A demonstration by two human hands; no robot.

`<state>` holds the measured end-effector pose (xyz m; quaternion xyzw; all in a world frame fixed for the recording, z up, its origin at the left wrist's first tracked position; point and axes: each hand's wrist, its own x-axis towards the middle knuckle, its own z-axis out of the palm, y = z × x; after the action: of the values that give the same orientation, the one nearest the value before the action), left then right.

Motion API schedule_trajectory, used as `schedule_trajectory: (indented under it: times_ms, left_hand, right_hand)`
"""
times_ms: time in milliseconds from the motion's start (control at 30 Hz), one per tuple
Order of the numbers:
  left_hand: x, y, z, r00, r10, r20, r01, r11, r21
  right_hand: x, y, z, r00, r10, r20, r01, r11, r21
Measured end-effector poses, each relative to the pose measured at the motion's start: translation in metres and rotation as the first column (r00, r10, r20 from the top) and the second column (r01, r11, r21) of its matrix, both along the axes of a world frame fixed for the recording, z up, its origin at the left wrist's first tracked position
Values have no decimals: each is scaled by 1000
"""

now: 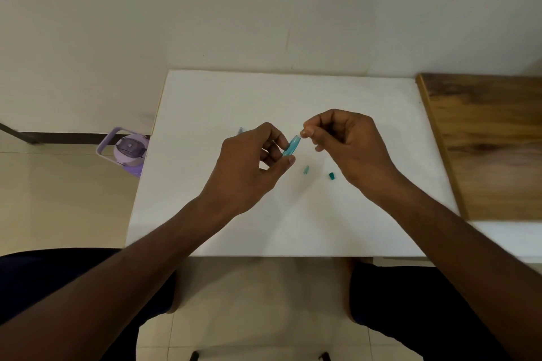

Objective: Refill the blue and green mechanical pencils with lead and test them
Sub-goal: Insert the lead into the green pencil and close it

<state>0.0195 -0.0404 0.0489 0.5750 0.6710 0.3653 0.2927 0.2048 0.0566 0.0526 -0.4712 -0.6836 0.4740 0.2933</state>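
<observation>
My left hand (252,161) grips a translucent blue-green mechanical pencil (291,146), its upper end tilted up to the right. My right hand (346,143) is pinched at that open end, thumb and forefinger closed; whether a lead is between them is too fine to tell. Two small teal parts lie on the white table: a pale one (306,169) and a darker cap (331,175), both below my hands. The tip of another bluish pencil (240,130) peeks out behind my left hand, mostly hidden.
The white table (293,228) stands against a pale wall. A wooden surface (484,141) adjoins it on the right. A purple water bottle (129,152) stands on the tiled floor to the left. My knees are under the table's near edge.
</observation>
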Motion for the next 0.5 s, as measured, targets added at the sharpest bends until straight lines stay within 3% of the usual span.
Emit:
schedule_trajectory:
  times_ms: [133,333,500]
  left_hand:
    - [0,0,-1,1000,2,-18,-1,1000,14]
    - [-1,1,-5,999,-8,-45,10,999,36]
    - [-4,3,-7,994,-14,-110,19,999,43]
  right_hand:
    - [1,-3,1,998,-22,-61,21,1000,-15]
    - [5,-2,2,999,-29,-30,29,1000,-1]
    - [8,0,7,995,39,91,-56,980,191]
